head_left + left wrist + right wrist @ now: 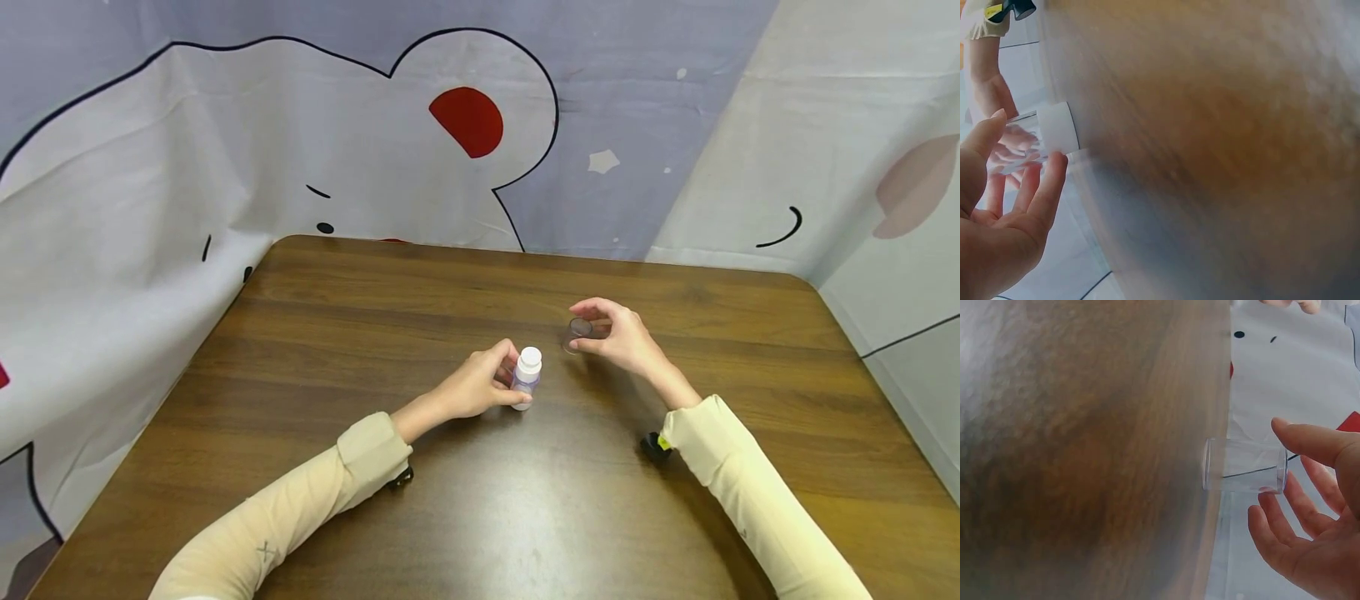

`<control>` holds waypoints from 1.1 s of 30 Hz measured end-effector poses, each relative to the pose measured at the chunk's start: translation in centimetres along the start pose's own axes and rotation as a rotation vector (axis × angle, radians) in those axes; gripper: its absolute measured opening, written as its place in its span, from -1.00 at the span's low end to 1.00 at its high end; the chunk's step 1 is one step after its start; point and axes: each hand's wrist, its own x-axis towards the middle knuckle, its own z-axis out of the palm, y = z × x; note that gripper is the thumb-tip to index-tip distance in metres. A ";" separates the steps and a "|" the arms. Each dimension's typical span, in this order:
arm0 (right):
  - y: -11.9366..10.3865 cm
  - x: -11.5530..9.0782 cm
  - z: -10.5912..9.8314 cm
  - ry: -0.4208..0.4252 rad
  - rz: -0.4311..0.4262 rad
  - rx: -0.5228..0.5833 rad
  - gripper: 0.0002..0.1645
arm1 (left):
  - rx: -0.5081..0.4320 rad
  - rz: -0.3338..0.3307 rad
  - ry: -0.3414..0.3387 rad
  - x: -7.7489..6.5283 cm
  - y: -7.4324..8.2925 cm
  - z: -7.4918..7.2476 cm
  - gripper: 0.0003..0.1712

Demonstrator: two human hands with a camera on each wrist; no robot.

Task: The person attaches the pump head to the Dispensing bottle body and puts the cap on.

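Note:
A small white bottle (529, 367) with a white cap and a purple-tinted label stands upright on the wooden table. My left hand (477, 385) holds it from the side, thumb in front and fingers behind. The left wrist view shows the bottle's white end (1059, 128) against the table and a see-through part between the fingers. To the right stands a clear cylindrical cup (1247, 465). Around its upper part, my right hand (624, 340) is spread. A gap shows between the right thumb (1310, 439) and the cup, while the fingertips are close to its other side.
The brown wooden table (337, 300) runs to a patterned cloth (360, 150) hanging along its back and sides. A dark device (656, 447) with a yellow mark sits at the right wrist. Another dark device (402, 477) shows under the left cuff.

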 end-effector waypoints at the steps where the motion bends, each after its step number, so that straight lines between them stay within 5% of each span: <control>1: 0.0 0.0 0.0 -0.001 0.005 0.001 -0.39 | -0.001 -0.002 0.001 0.0 0.0 0.0 -0.55; 33: -0.2 -0.1 0.5 -0.021 0.059 -0.090 -0.53 | -0.012 0.043 0.004 -0.1 0.0 0.0 -0.57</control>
